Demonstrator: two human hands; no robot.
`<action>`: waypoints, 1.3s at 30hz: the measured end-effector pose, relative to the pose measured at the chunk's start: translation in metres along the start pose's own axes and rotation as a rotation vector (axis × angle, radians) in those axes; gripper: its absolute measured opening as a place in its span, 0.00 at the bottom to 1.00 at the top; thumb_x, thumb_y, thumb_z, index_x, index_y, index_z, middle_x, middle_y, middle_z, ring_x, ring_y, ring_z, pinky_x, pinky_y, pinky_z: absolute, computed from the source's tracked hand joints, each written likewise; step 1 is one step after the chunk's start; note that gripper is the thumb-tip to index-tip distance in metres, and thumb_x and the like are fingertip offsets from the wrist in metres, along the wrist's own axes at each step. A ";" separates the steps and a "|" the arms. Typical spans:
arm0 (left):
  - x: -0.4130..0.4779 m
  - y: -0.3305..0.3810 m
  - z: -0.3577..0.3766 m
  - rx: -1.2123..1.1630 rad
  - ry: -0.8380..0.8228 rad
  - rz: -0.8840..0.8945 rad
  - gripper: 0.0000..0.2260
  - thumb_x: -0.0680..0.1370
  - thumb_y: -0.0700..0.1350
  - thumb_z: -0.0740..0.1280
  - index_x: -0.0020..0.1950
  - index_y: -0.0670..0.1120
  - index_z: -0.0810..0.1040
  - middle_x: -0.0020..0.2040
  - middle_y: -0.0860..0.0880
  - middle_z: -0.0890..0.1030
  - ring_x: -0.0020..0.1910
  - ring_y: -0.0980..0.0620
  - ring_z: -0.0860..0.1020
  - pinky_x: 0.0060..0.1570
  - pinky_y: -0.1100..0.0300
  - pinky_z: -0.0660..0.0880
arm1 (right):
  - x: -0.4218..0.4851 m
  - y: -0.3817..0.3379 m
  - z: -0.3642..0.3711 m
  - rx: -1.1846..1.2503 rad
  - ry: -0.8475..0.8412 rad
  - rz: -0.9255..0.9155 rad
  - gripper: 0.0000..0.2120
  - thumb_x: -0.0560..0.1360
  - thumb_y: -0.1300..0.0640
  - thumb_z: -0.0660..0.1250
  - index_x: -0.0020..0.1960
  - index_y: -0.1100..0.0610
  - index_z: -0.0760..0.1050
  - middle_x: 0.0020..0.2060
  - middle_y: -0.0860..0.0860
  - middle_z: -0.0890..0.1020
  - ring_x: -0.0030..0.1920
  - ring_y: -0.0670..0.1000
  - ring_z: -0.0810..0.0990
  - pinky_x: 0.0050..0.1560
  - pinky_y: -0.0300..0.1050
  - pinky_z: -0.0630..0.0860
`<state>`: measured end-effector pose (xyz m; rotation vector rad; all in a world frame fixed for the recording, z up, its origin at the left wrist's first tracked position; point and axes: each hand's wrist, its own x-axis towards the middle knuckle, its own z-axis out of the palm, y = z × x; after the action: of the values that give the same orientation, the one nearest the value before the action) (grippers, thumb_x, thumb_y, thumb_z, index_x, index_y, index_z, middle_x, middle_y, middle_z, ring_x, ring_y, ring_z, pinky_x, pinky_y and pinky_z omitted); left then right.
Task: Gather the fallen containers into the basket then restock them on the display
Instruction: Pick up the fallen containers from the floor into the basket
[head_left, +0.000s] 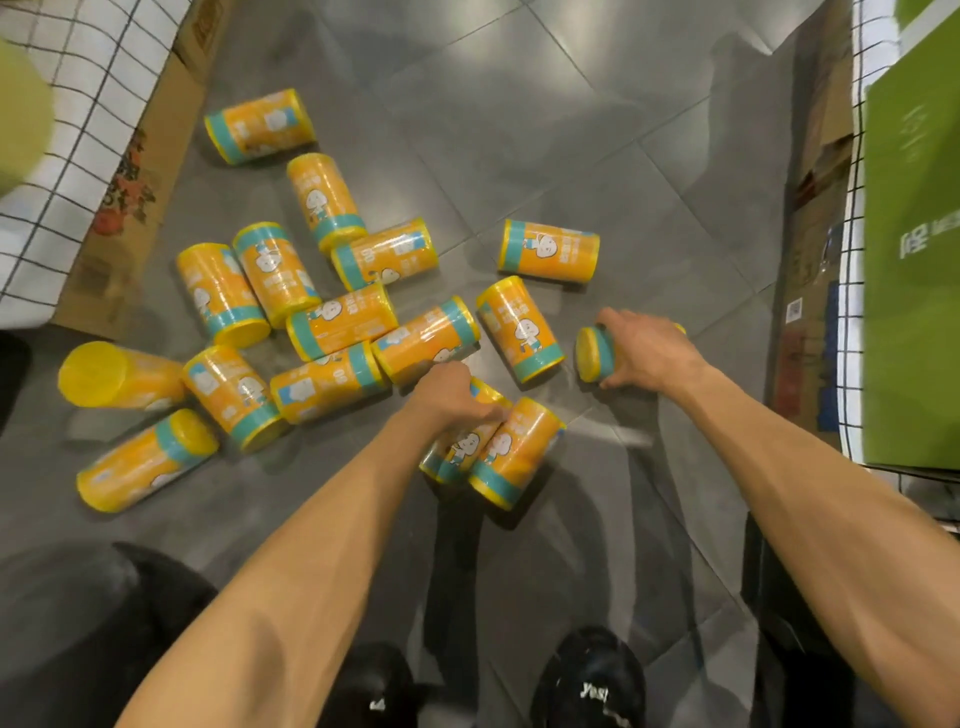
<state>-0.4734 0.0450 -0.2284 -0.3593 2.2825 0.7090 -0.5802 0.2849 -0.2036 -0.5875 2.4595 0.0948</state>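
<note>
Containers (337, 325) lie on the floor (519, 130), mostly beyond and left of the fingertips. They look like rigid, film-wrapped cylinders, likely light, slick and prone to roll, so take them mid-body, not by the lid. Right hand (647, 351) wraps the lone container (595, 355). Left hand (449, 400) seems clamped on the near container (457, 449), though it's blurry. Labels show a cartoon figure and "00"; the shoe (592, 686) reads "yes".

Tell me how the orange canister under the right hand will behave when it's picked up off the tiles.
Lying on its round side on smooth tiles, the canister will probably roll if nudged. Its glossy surface looks slippery, so the right hand curled over it likely needs a firm grip. It seems rigid.
</note>
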 end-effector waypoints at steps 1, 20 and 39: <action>-0.010 -0.001 -0.003 -0.010 -0.006 -0.010 0.23 0.67 0.63 0.76 0.36 0.47 0.69 0.35 0.49 0.73 0.38 0.50 0.74 0.31 0.59 0.66 | -0.009 0.001 -0.002 0.064 -0.004 0.032 0.40 0.61 0.43 0.80 0.65 0.55 0.66 0.57 0.57 0.78 0.55 0.61 0.78 0.52 0.53 0.75; -0.401 0.070 -0.229 -0.460 0.352 -0.132 0.18 0.64 0.48 0.78 0.48 0.46 0.77 0.46 0.48 0.77 0.45 0.51 0.73 0.41 0.59 0.67 | -0.291 -0.151 -0.296 0.610 -0.022 0.019 0.34 0.64 0.48 0.79 0.64 0.51 0.67 0.51 0.48 0.78 0.55 0.56 0.79 0.47 0.44 0.70; -0.857 0.127 -0.292 -0.851 1.115 -0.552 0.33 0.61 0.65 0.76 0.62 0.57 0.70 0.56 0.56 0.73 0.53 0.55 0.73 0.50 0.57 0.71 | -0.553 -0.331 -0.531 0.757 -0.076 -0.723 0.34 0.62 0.46 0.82 0.62 0.44 0.70 0.53 0.40 0.80 0.56 0.44 0.78 0.54 0.41 0.75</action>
<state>-0.0817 0.0214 0.5971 -2.1206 2.4189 1.3536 -0.3266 0.0965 0.5694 -1.0216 1.8532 -1.0183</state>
